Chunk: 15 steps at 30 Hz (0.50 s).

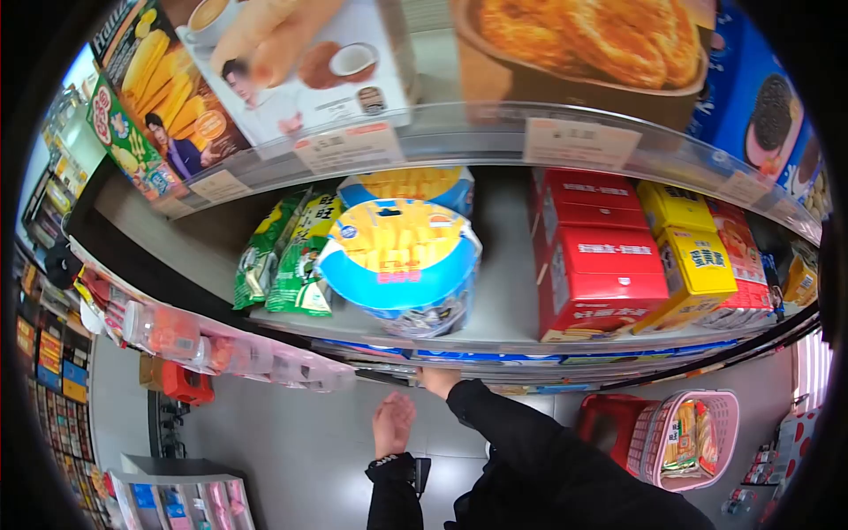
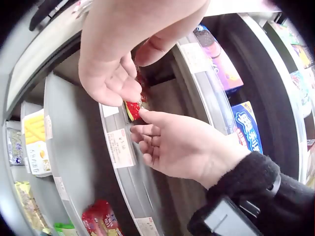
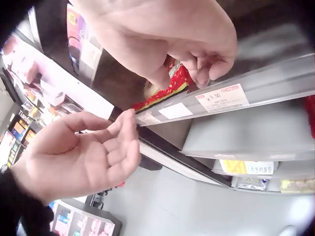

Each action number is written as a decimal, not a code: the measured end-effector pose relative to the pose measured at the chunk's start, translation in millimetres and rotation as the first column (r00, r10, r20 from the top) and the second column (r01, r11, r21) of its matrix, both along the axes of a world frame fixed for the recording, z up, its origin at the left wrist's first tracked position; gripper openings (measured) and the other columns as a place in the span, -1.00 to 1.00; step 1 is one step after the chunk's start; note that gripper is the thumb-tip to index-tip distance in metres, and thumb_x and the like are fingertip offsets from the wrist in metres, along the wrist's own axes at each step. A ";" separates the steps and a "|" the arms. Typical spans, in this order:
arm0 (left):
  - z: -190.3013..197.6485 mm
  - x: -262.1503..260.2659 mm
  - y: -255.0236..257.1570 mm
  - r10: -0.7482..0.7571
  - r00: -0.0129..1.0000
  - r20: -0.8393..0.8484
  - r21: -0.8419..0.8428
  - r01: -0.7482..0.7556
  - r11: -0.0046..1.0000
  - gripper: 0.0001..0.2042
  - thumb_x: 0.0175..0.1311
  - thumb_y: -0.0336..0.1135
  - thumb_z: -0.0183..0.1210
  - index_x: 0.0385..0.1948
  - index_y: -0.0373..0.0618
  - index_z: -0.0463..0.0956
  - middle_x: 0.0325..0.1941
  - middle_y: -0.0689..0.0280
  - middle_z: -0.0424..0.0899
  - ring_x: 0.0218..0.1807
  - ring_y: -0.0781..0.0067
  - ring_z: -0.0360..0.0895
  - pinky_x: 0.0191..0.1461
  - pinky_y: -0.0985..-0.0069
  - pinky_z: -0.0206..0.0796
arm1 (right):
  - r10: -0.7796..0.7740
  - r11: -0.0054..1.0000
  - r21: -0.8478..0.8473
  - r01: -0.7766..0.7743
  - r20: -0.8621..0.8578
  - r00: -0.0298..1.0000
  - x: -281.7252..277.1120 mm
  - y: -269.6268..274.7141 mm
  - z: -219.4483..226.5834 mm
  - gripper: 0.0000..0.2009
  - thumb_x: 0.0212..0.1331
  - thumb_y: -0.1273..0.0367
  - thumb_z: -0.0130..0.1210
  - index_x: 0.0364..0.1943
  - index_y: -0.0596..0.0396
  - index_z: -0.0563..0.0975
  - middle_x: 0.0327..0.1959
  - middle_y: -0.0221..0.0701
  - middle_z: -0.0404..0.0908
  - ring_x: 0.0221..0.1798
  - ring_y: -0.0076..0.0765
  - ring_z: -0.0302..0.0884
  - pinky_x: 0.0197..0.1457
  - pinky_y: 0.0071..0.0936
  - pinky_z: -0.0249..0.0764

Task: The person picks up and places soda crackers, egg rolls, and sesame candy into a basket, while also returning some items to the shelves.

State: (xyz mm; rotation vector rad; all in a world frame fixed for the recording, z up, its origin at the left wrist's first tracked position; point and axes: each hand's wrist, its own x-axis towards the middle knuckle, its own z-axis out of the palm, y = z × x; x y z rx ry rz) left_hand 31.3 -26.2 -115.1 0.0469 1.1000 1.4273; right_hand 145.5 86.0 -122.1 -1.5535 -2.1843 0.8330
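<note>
Under the snack shelf, my right hand (image 1: 437,380) (image 2: 189,147) (image 3: 182,44) reaches to a lower shelf. Its fingers are loosely bent, with a gap between thumb and fingertips. Just beyond them lies a red packet (image 2: 133,110) (image 3: 180,82) behind the shelf's front rail; whether the thumb touches it, I cannot tell. My left hand (image 1: 393,424) (image 2: 120,54) (image 3: 86,155) hangs in front of the shelf rail, palm showing and fingers relaxed, holding nothing.
On the shelf above stand a blue and yellow tub (image 1: 397,265), green bags (image 1: 305,256), red boxes (image 1: 605,274) and yellow boxes (image 1: 698,269). A pink basket (image 1: 649,433) with packets is at the lower right, beside a red stool (image 1: 605,415). Clear bins (image 1: 203,344) line the left edge.
</note>
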 end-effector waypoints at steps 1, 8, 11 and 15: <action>-1.5 -1.3 -4.3 0.004 1.000 0.005 -0.025 -0.003 1.000 -0.78 0.07 -0.38 -0.08 -0.20 -0.13 0.32 -0.29 0.25 0.48 -0.27 0.35 0.44 -0.15 0.40 0.29 | 0.009 1.000 -0.003 -0.009 -0.005 1.000 -2.9 3.6 -6.0 -0.69 -0.03 0.26 -0.11 -0.22 0.12 0.42 -0.17 -0.11 0.42 -0.09 0.03 0.33 -0.04 -0.18 0.24; -4.5 -1.7 -23.2 -0.027 0.999 0.018 -0.096 0.028 0.995 -0.72 0.04 -0.39 -0.05 -0.17 -0.19 0.30 -0.24 0.18 0.46 -0.25 0.34 0.42 -0.12 0.43 0.27 | 0.074 0.965 -0.211 -0.154 -0.344 0.936 25.3 14.5 -16.1 -0.60 0.12 0.17 -0.20 -0.07 0.17 0.32 -0.05 -0.17 0.36 0.03 -0.16 0.26 0.08 -0.35 0.19; -27.9 -14.0 -32.1 0.073 0.958 0.277 -0.007 -0.074 0.997 -0.71 0.02 -0.36 -0.04 -0.18 -0.19 0.30 -0.19 0.12 0.44 -0.15 0.27 0.39 -0.02 0.36 0.22 | -0.257 0.670 -0.671 -0.318 -0.611 0.749 65.7 3.2 20.5 -0.66 0.13 0.29 -0.13 -0.07 0.22 0.32 -0.06 -0.25 0.36 0.00 -0.40 0.29 0.03 -0.49 0.26; -36.9 -11.2 -37.2 0.024 0.909 0.417 0.085 -0.065 0.994 -0.69 0.07 -0.21 -0.08 -0.19 -0.18 0.31 -0.06 0.00 0.38 0.02 0.14 0.30 0.08 0.26 0.13 | -0.458 0.611 -0.654 -0.445 -0.751 0.475 116.4 -27.4 17.6 -0.79 0.13 0.34 -0.13 -0.23 0.19 0.36 -0.25 -0.41 0.39 -0.11 -0.47 0.36 0.04 -0.58 0.27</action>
